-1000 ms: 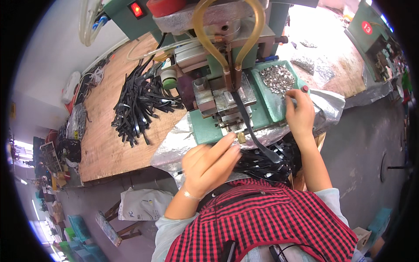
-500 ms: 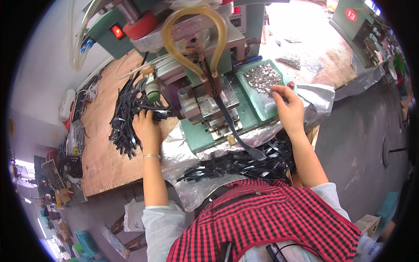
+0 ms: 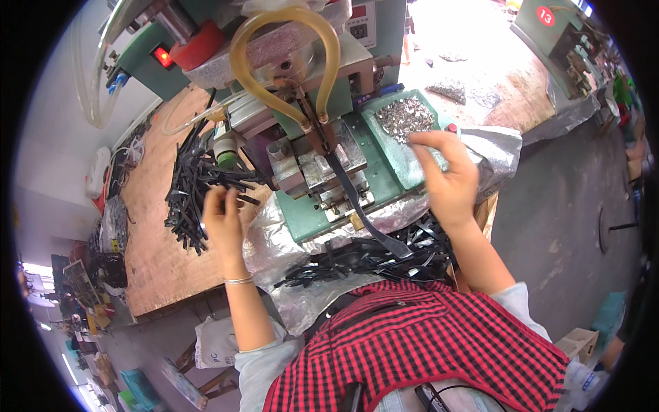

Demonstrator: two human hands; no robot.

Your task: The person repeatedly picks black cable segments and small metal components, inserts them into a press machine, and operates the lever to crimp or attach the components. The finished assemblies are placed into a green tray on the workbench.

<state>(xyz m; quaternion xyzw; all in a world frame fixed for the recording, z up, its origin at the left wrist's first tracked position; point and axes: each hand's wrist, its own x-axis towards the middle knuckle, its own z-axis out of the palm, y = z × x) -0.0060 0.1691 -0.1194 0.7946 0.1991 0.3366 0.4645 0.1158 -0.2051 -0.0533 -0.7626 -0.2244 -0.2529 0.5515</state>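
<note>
My left hand (image 3: 224,223) is at the near right side of a pile of black strips (image 3: 189,196). Its fingers are pinched around one black strip, whose end juts out to the right. My right hand (image 3: 451,180) hangs over the green tray (image 3: 406,175), thumb and forefinger pinched at the edge of a heap of small silvery metal pieces (image 3: 405,117). Whatever those fingertips hold is too small to make out. Between my hands, a long black strap (image 3: 357,206) runs from the press's tooling (image 3: 322,147) down toward me.
Below the press's green base plate (image 3: 295,223) lies another heap of black strips (image 3: 343,264) on silvery sheeting. A looped yellow hose (image 3: 237,58) rises over the tooling. A red button (image 3: 451,128) sits beside the tray. At far right stands another green machine (image 3: 542,38).
My left hand has drawn back from the pile toward me with a black strip. My right hand has shifted slightly left over the tray. The whole view has moved a little.
</note>
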